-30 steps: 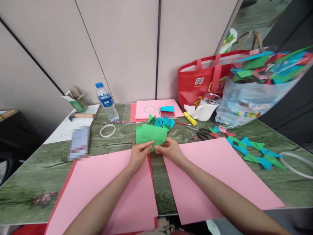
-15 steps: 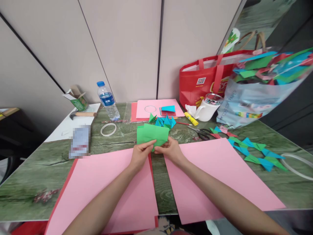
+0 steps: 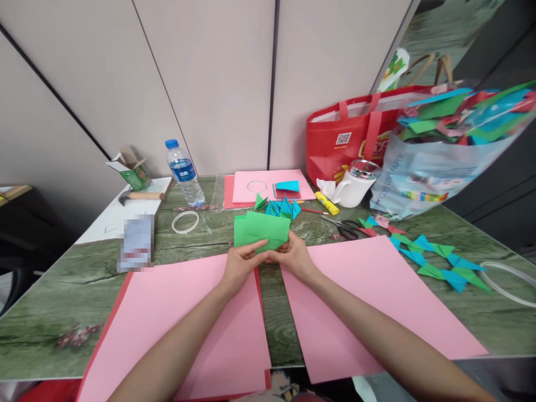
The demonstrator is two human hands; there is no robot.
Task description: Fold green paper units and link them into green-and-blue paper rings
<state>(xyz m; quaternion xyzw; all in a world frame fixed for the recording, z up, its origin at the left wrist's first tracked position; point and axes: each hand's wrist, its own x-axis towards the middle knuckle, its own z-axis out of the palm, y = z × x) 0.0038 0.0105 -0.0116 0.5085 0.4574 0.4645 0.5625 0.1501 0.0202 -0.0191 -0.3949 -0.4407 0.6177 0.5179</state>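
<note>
A folded piece of green paper point(image 3: 260, 228) is held up above the middle of the table, with creases across its face. My left hand point(image 3: 242, 265) grips its lower left edge, the index finger lying along the front. At the lower right edge, my right hand point(image 3: 295, 255) pinches the same paper, and the two thumbs meet below it. Just behind the paper stand folded blue paper pieces point(image 3: 274, 208). Large pink sheets point(image 3: 201, 312) lie under my left forearm, and another pink sheet point(image 3: 360, 296) lies under my right one.
A water bottle point(image 3: 184, 174), a white ring point(image 3: 185, 222) and a hammer point(image 3: 144, 196) are at the left. To the right are scissors point(image 3: 347, 228), a yellow glue stick point(image 3: 326, 203), a white mug point(image 3: 355, 187), a red bag point(image 3: 335, 139) and a chain of folded paper point(image 3: 435, 257).
My thumbs have come together below the green paper, and the small green tip that showed between them is no longer visible. The camera view has shifted very slightly.
</note>
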